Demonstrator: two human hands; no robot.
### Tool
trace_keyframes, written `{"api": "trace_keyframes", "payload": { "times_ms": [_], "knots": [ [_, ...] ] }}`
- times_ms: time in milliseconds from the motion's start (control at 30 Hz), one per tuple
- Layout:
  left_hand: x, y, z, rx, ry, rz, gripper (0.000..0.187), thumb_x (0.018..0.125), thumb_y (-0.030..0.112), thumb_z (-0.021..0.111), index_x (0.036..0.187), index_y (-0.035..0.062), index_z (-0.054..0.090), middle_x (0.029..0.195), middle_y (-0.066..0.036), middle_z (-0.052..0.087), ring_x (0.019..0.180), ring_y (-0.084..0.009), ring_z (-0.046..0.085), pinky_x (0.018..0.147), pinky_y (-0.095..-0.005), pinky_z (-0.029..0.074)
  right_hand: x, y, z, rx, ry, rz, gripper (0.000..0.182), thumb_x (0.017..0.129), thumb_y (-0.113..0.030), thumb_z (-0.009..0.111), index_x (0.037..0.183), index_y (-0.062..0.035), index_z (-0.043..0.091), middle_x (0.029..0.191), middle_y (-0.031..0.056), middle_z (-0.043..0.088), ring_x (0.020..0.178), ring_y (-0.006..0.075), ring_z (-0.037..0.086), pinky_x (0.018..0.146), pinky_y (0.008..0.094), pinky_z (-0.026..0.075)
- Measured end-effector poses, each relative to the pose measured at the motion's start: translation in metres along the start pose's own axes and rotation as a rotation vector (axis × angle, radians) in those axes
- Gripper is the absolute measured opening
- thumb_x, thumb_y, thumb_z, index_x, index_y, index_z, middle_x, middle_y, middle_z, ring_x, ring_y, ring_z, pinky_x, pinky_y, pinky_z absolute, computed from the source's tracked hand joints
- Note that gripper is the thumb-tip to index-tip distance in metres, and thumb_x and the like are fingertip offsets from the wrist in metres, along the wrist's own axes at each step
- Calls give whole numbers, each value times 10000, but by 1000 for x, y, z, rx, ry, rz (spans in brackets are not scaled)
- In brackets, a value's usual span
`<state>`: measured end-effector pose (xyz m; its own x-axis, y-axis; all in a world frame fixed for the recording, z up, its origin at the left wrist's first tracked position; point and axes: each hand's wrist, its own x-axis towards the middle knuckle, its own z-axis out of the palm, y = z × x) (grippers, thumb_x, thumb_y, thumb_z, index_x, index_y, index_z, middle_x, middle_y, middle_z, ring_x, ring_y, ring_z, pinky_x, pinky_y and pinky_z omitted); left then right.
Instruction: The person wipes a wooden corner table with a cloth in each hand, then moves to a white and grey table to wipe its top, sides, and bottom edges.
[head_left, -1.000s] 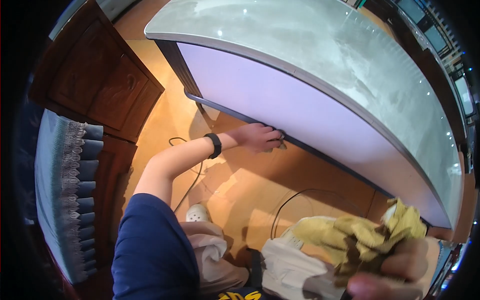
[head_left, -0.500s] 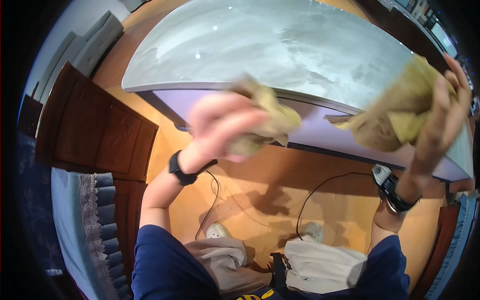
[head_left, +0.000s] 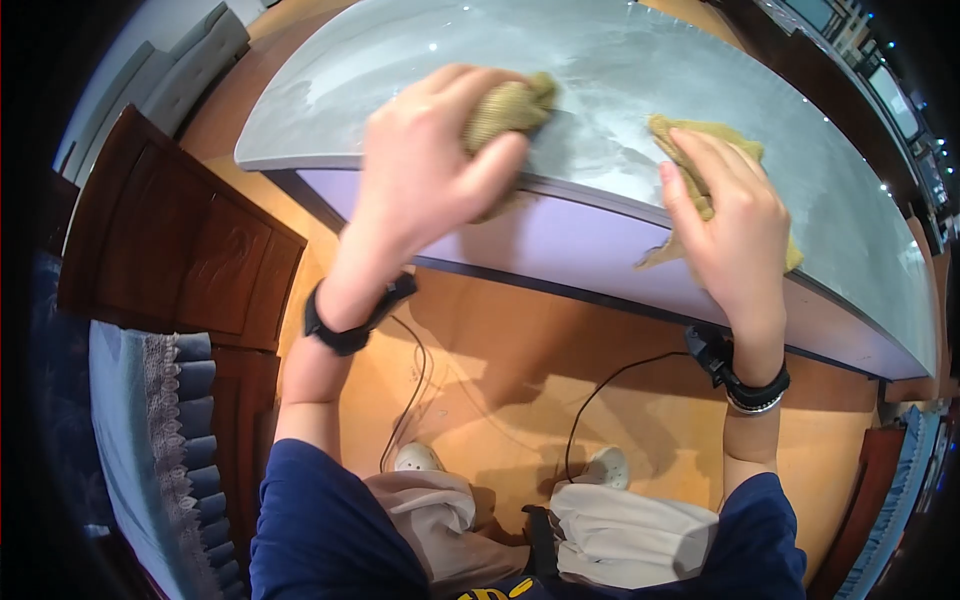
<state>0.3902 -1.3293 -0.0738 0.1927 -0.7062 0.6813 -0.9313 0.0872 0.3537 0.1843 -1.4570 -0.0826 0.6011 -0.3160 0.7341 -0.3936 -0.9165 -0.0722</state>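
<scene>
My left hand [head_left: 425, 160] is wrapped round a bunched yellow-brown cloth [head_left: 505, 112] at the front edge of the grey marbled tabletop [head_left: 620, 60]. Part of this cloth hangs below the edge, mostly behind the hand. Farther right along the same edge, my right hand [head_left: 738, 225] grips a second yellow-brown cloth [head_left: 728, 131], thumb on one side and fingers over it. A loose corner of that cloth droops in front of the pale lilac table side. Both cloths appear to touch the tabletop. Each wrist wears a black band.
A dark wooden chair or cabinet panel [head_left: 180, 230] stands at left, near blue ruffled fabric [head_left: 150, 430]. Thin black cables [head_left: 575, 420] run from the wrist area down toward the floor. A grey sofa [head_left: 195, 75] is at the far left, and more blue fabric at right.
Both hands have come from the air onto the table's front area with their cloths. My right hand has moved left and lower; my left hand has moved slightly up toward the tabletop.
</scene>
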Motion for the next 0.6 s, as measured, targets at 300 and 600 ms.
{"api": "trace_keyframes", "payload": {
  "times_ms": [300, 600],
  "knots": [
    [-14, 30, 82, -66, 416, 421, 330, 563, 196, 639, 886, 128, 650, 844, -45, 604, 649, -208, 577, 553, -300, 482, 1, -5, 4, -88, -8, -19, 198, 865, -138, 564, 1014, -57, 667, 980, 96, 670, 906, 271, 632, 791, 356, 489],
    [-7, -61, -10, 93, 362, 378, 291, 625, 150, 609, 902, 122, 689, 804, -59, 643, 634, -268, 595, 591, -325, 509, -3, -10, 6, -127, 60, 5, 184, 859, -73, 542, 964, -61, 693, 896, 80, 675, 795, 207, 632, 694, 300, 493]
  ]
}}
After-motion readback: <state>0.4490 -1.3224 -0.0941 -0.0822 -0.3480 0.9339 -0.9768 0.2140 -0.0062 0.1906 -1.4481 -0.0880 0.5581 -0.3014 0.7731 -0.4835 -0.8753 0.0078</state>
